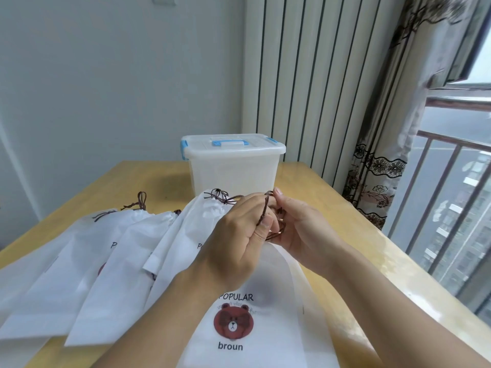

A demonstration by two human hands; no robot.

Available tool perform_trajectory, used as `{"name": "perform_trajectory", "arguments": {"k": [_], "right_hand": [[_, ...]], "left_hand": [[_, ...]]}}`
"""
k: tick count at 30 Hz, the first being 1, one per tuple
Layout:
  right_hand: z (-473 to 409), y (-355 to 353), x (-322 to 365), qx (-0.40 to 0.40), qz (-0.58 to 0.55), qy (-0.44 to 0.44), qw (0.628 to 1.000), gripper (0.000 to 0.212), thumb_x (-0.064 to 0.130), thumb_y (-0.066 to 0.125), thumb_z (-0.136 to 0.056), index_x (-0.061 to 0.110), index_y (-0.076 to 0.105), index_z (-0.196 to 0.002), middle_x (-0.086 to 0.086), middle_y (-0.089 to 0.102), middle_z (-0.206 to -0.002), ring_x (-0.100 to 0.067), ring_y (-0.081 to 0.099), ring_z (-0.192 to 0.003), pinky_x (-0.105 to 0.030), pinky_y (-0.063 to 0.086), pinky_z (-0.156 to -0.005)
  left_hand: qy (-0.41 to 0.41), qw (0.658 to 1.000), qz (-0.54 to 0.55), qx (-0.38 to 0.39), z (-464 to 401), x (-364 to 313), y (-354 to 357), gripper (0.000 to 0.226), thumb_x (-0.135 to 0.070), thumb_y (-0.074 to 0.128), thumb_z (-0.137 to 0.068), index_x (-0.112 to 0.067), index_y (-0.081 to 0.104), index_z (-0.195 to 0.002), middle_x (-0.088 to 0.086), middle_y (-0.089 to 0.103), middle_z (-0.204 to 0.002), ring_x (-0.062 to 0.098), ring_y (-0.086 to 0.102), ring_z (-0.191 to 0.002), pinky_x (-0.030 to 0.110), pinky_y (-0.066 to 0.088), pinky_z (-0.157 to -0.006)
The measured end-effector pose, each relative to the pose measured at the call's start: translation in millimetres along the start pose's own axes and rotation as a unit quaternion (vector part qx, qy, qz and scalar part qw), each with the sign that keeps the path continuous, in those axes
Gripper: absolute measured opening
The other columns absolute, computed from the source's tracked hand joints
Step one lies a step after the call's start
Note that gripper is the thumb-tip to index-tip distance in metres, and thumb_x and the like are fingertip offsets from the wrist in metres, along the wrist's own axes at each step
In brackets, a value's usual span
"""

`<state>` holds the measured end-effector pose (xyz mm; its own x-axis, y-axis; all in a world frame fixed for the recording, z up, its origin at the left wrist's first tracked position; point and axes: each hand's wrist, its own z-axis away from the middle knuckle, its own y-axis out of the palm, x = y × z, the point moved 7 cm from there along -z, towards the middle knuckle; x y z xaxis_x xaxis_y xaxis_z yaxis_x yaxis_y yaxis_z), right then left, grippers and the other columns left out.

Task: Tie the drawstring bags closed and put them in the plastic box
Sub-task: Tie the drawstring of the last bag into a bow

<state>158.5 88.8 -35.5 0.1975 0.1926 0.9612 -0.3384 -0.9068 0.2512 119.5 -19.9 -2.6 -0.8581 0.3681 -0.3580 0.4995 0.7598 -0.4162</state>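
Note:
A white drawstring bag (255,293) with a brown bear print lies flat in front of me on the wooden table (372,251). Its brown drawstring (276,232) is gathered at the bag's mouth between both hands. My left hand (239,235) pinches a loop of the cord, which runs over its fingers. My right hand (295,224) grips the other part of the cord, fingers curled round it. Several more white drawstring bags (87,261) fan out to the left. The translucent plastic box (233,168) stands behind the hands with its blue-handled lid on.
A white ribbed radiator (313,75) rises behind the table at the back right. A patterned curtain (385,160) and a window with a railing (451,203) are at the right. The table's right edge runs close to the railing.

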Motion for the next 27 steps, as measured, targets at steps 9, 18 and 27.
{"name": "perform_trajectory", "arguments": {"k": [9,18,27], "right_hand": [[0.9,-50.2,23.5,-0.119,-0.382,-0.069,0.914,0.045,0.021,0.041,-0.103,0.018,0.032,-0.058,-0.005,0.053,-0.057,-0.017,0.061,-0.053,-0.040,0.059,-0.071],[6.4,-49.2,38.1,-0.077,0.356,-0.083,0.927,0.023,0.031,0.067,-0.096,0.020,0.064,-0.077,0.007,0.044,-0.057,-0.011,0.032,-0.048,-0.022,0.022,-0.046],[4.8,-37.6,27.2,0.002,0.625,-0.102,0.774,0.035,0.064,0.072,-0.079,0.032,0.067,-0.093,0.013,0.053,-0.107,0.010,0.051,-0.083,-0.012,0.037,-0.068]], "left_hand": [[-0.381,0.650,0.584,-0.302,10.7,65.8,-23.6,0.048,-0.031,0.031,-0.107,-0.019,0.033,-0.061,-0.001,0.040,-0.052,0.016,0.056,-0.055,0.025,0.055,-0.067],[-0.309,0.948,-0.081,0.017,1.8,55.1,-47.6,0.025,-0.041,0.072,-0.085,-0.024,0.053,-0.086,-0.013,0.041,-0.051,0.007,0.043,-0.051,0.021,0.039,-0.051],[-0.207,0.914,-0.276,0.215,7.7,46.8,-29.3,0.031,-0.063,0.067,-0.081,-0.040,0.053,-0.096,-0.013,0.037,-0.100,0.005,0.048,-0.081,0.029,0.041,-0.064]]}}
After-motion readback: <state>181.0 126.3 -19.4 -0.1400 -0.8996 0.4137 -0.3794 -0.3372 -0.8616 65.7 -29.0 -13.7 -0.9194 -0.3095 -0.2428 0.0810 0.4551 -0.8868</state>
